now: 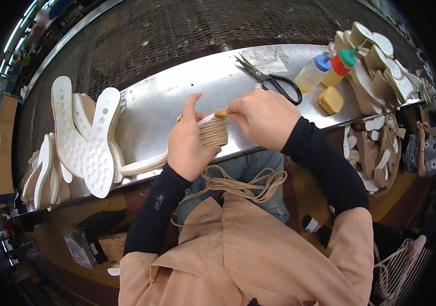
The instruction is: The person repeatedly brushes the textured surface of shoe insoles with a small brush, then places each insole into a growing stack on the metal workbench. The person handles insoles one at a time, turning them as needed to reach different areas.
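A: What borders the workspace?
B: A broad dark wire-mesh surface (197,33) along the far side. In front of it runs a shiny silver metal tabletop (151,97), its near edge passing just beyond the person's lap.

A: Where is it crowded?
B: At both ends. A tall stack of white-topped, tan-sided wedge soles (376,69) fills the right; white dimpled shoe soles (98,153) lean at the left, some jutting past the near edge.

A: And the clear stretch?
B: Bare metal between those left soles and the black-handled steel scissors (274,84), whose blades point to the far edge. The scissors lie just behind the right hand (269,117), so room there is tight.

A: What's held?
B: A rope-wrapped tan wedge sole with a white rim (214,133), above the near edge, toe toward the left. The left hand (190,145) is curled round it, one finger raised. The right pinches a small flat tan piece (221,113) at the heel's upper edge.

A: Smaller things?
B: A blue-capped clear bottle (311,74), right of the scissors, then a yellow block (331,100).
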Motion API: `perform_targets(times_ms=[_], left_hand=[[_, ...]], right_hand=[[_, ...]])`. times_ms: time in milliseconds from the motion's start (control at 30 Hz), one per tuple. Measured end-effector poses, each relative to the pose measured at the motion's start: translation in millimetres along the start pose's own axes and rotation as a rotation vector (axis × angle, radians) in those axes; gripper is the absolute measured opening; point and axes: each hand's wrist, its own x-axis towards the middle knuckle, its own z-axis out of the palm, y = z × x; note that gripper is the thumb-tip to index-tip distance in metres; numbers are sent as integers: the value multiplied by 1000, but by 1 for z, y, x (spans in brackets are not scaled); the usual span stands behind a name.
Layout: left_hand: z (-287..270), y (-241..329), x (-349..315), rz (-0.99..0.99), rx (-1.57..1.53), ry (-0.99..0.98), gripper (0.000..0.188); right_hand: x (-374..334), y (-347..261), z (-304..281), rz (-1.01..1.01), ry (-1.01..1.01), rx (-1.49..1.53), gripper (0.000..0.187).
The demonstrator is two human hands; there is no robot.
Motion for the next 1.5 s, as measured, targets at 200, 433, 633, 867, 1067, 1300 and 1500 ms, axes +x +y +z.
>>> perform_targets(times_ms=[200,433,633,867,1067,1300,1500], left_hand=[[-13,9,-5,12,28,-34,119],[-98,-2,-57,-19,212,-48,106],[-111,-36,-77,-84,19,24,57],[-97,-44,-82,-68,-84,42,28],[-91,-49,-82,2,-130,40,27],[-89,-54,-82,11,-117,30,25],[-84,-57,-84,3,-214,24,23]], right_hand=[[-6,-18,0,-28,33,-187,16],[-35,-23,39,-51,333,-12,32],[-50,-37,80,34,447,224,46],[-43,-45,95,13,483,231,48],[-37,-61,99,93,485,209,44],[-32,-52,84,7,403,104,39],[-43,-15,91,425,427,1079,34]])
